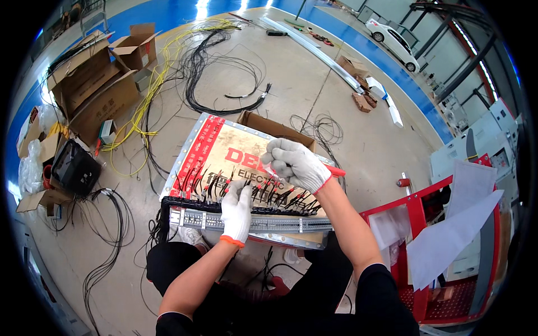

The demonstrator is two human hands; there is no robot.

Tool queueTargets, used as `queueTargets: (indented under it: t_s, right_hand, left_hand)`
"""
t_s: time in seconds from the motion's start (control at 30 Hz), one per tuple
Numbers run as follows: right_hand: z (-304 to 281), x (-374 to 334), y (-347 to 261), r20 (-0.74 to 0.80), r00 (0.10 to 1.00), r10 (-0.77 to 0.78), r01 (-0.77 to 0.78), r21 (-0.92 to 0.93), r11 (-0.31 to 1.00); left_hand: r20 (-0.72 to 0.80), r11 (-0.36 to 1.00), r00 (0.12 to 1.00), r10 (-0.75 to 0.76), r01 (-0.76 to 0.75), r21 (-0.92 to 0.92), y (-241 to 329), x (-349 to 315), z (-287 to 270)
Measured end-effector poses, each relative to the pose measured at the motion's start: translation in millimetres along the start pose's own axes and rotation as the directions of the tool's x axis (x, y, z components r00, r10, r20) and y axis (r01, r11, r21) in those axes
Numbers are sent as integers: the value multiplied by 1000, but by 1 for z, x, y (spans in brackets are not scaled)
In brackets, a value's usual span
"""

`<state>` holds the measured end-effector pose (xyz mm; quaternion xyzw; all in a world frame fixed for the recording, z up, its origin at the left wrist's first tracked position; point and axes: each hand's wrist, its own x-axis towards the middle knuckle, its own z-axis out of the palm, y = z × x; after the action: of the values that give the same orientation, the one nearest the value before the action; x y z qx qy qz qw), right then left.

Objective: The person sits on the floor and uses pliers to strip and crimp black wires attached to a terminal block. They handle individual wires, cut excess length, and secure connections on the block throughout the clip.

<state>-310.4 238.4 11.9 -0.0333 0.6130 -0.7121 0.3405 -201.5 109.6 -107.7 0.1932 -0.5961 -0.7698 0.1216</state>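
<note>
1. Wires [273,197], black, fan toward 12 o'clock from a bundle [269,211] on the board [227,137], mid-view.
2. Left hand [236,210], gloved, reaches among them, fingers close together; whether it grips one, I cannot tell.
3. Right hand [296,165], gloved, at their 1 o'clock, is curled narrow; its hold I cannot tell.
4. Red stick [336,170] shows at its 3 o'clock.

The left glove [236,217] is whitish knit with an orange cuff [231,241]. The right glove [302,167], likewise whitish, has a thin red edge [324,183]. Sleeves [386,297] and trousers [175,263] are black.
</note>
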Motion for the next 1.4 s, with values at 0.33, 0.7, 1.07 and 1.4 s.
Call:
queueTargets:
  t_s: [0.33, 0.7, 1.07, 1.4]
  right_hand:
    - [-2, 17, -12, 29, 993, 119, -58, -744, 665]
    - [0, 28, -2, 145, 987, 70, 105, -908, 405]
    - [3, 26, 1, 203, 979, 6, 180, -882, 435]
    - [12, 22, 1, 259, 962, -92, 274, -923, 271]
  left_hand:
    - [52, 994, 997, -52, 57, -95, -6, 8, -1]
    - [30, 990, 993, -116, 118, -77, -1, 4, -1]
    - [35, 993, 994, -103, 105, -54, 1, 5, -1]
    - [29, 993, 995, -97, 98, -60, -5, 7, -2]
